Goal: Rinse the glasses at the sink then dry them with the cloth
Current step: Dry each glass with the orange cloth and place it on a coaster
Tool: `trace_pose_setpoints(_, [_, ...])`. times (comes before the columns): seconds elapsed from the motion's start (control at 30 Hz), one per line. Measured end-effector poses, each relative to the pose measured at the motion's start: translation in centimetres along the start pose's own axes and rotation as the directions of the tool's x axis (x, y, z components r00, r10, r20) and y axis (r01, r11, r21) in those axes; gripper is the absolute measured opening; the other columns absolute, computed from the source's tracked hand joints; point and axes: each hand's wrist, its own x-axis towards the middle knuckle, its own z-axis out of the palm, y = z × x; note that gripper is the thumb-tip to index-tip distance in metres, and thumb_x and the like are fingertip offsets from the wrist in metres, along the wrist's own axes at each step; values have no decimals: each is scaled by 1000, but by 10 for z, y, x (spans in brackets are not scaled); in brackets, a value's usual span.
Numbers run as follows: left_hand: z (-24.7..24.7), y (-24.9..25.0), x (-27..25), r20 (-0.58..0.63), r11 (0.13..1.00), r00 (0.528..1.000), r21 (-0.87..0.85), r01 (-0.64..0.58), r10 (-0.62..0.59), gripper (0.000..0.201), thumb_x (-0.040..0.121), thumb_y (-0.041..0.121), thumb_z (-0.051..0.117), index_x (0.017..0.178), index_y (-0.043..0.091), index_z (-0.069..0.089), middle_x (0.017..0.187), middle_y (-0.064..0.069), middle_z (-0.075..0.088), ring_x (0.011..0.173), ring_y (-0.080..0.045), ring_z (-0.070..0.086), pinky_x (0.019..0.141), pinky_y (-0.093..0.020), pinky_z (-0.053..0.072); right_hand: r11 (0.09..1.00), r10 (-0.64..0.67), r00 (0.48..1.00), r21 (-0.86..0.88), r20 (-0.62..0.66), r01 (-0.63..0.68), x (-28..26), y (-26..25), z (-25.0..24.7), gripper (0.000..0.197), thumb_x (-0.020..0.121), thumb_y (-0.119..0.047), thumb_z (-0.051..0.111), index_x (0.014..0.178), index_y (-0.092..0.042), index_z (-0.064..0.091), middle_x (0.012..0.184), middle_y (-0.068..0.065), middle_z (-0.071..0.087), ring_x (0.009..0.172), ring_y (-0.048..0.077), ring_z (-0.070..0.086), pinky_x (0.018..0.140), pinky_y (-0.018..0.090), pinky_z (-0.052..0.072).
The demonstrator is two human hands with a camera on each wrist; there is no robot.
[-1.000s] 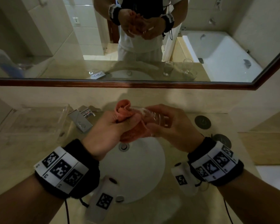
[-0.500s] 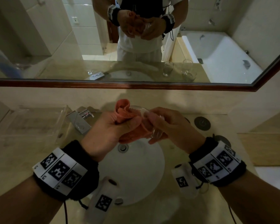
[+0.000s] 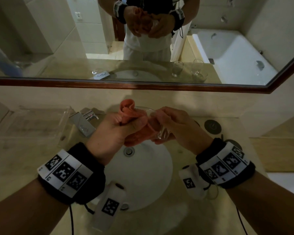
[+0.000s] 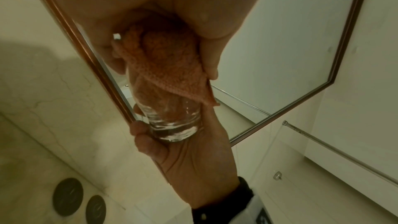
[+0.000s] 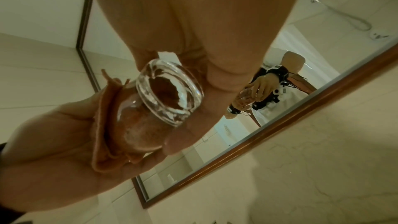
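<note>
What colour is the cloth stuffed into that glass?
The cloth is salmon pink to orange, with a nubbly weave; the left wrist view shows it best.

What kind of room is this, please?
Most likely a hotel-style bathroom: a round white sink set in a marble counter, a wide framed mirror above it, and a white bathtub reflected there.

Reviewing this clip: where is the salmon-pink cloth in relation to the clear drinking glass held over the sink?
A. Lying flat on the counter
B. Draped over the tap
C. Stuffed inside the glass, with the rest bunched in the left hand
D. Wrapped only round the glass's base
C: the salmon-pink cloth fills the clear drinking glass, pushed in by the left hand; the right hand grips the base.
</note>
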Motion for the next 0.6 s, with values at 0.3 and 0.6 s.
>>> trace_pose_setpoints(0.3, [-4,6,-1,-50,998,997,16,-57,58,13,81,19,71,79,25,82,83,6,77,84,-10,72,80,-21,55,924,-367,928,-139,-65,356,-1,3,1,64,65,-11,91,120,-9,59,116,5,65,99,21,70,87,39,60])
trace_pose_setpoints(0.6, [-4,9,-7,-58,994,992,-14,-111,110,14,81,18,68,83,15,81,88,0,78,86,-12,73,77,-20,55,1000,-14,1000,-17,-11,14,-1,-15,13,50,97,-49,41,117,-6,56,100,18,71,74,29,71,70,44,63])
